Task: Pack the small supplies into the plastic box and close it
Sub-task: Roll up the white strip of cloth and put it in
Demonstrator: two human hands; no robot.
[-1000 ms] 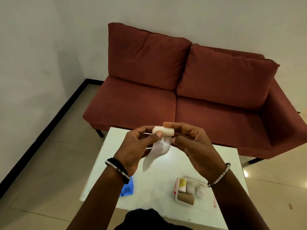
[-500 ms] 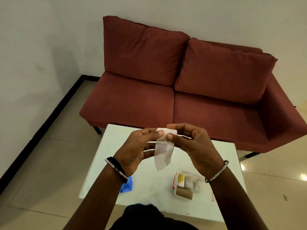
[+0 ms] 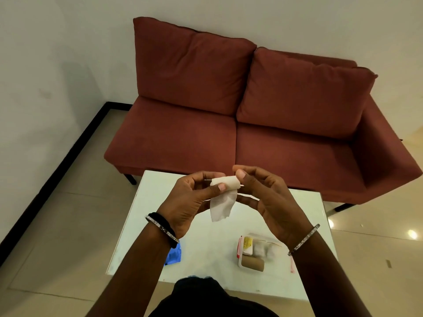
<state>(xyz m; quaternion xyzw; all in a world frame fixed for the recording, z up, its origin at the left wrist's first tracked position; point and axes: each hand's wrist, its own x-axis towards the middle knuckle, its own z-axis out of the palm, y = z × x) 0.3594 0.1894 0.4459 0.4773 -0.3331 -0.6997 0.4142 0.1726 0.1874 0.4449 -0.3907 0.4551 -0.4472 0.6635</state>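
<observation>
A white gauze bandage roll (image 3: 225, 182) is held up over the table between both hands, with a loose tail (image 3: 222, 207) hanging down. My left hand (image 3: 187, 200) pinches its left end and my right hand (image 3: 270, 197) grips its right end. Below, on the white table (image 3: 206, 252), an open clear plastic box (image 3: 256, 253) holds a brown tape roll (image 3: 253, 263), a yellow packet (image 3: 247, 244) and white rolls. My right forearm hides the box's right side.
A blue item (image 3: 174, 255) lies on the table under my left wrist. A red two-seat sofa (image 3: 251, 124) stands just beyond the table's far edge. A thin red-edged strip (image 3: 291, 265) lies by the box. Tiled floor surrounds the table.
The hanging gauze tail has grown shorter as the roll turned between my fingers. Both hands stayed at about the same spot above the table; the camera tilted slightly.
</observation>
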